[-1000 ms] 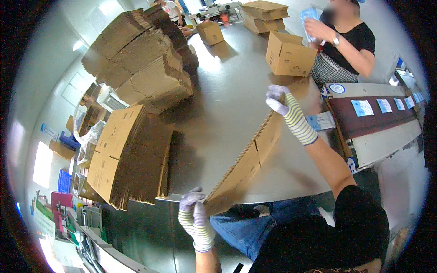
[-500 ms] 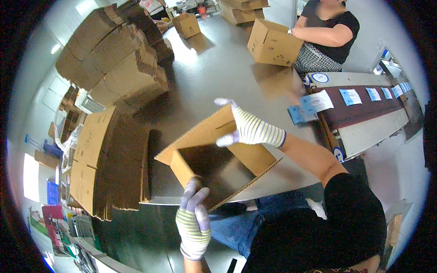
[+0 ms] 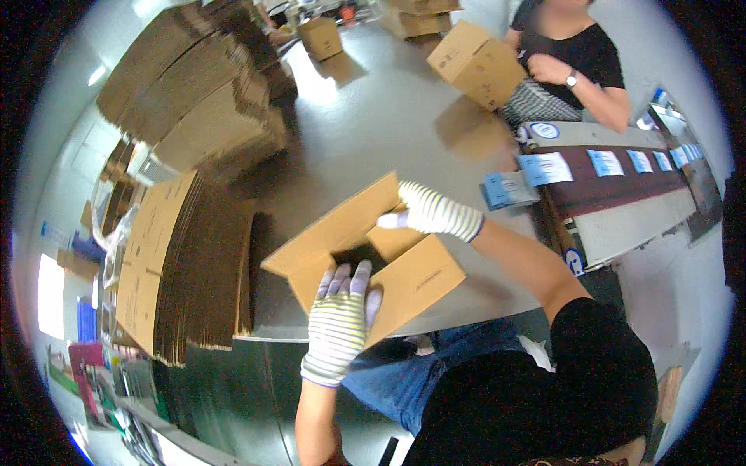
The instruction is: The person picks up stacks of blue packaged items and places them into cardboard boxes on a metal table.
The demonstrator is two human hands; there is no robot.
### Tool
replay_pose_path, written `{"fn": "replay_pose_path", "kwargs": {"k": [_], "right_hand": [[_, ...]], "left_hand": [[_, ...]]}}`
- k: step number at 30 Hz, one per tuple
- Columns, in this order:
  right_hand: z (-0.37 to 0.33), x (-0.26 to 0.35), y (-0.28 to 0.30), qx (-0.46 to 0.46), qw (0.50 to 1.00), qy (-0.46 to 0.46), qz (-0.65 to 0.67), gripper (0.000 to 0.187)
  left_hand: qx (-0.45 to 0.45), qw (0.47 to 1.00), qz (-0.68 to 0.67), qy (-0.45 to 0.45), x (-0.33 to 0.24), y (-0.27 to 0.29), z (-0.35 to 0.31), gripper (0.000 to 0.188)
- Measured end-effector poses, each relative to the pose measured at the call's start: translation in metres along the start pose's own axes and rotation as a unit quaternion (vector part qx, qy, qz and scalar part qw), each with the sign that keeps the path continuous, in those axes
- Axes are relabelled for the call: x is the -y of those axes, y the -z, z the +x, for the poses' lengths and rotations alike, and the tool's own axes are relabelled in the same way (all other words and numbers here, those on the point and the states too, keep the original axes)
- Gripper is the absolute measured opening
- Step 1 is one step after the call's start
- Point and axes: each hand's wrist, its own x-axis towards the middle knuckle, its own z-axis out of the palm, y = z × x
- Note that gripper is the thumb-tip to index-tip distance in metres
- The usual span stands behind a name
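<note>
A brown cardboard box [image 3: 408, 299] rests tilted at the near edge of the grey table, with some flaps standing up and a dark gap in its middle. My right hand [image 3: 441, 215], in a striped knit glove, grips its far right side, thumb on the inner face and fingers partly hidden behind the board. Against the near left flap lies my left hand [image 3: 338, 322], gloved alike, its fingers stretched out over the cardboard toward the gap.
Flat cardboard boxes stand in a row [image 3: 155, 264] at left, with a tall stack [image 3: 186, 85] beyond. Blue-and-white packets ride on a conveyor belt [image 3: 614, 186] at right; others [image 3: 509, 192] lie at its end. Across the table, a person handles another box [image 3: 478, 66].
My left hand has moved up from the box's near corner and now lies over its flap. The near flaps have folded inward, narrowing the opening. The other person's box has tilted.
</note>
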Motion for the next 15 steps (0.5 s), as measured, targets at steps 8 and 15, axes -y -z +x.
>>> {"fn": "replay_pose_path", "kwargs": {"k": [8, 15], "right_hand": [[-0.030, -0.054, -0.006, -0.137, 0.974, 0.029, 0.180, 0.040], [-0.065, 0.032, -0.004, -0.207, 0.930, 0.274, -0.134, 0.055]], "left_hand": [[-0.090, 0.992, 0.019, 0.082, 0.009, 0.018, -0.022, 0.017], [-0.421, 0.739, -0.431, 0.303, 0.009, -0.019, -0.072, 0.048]]}}
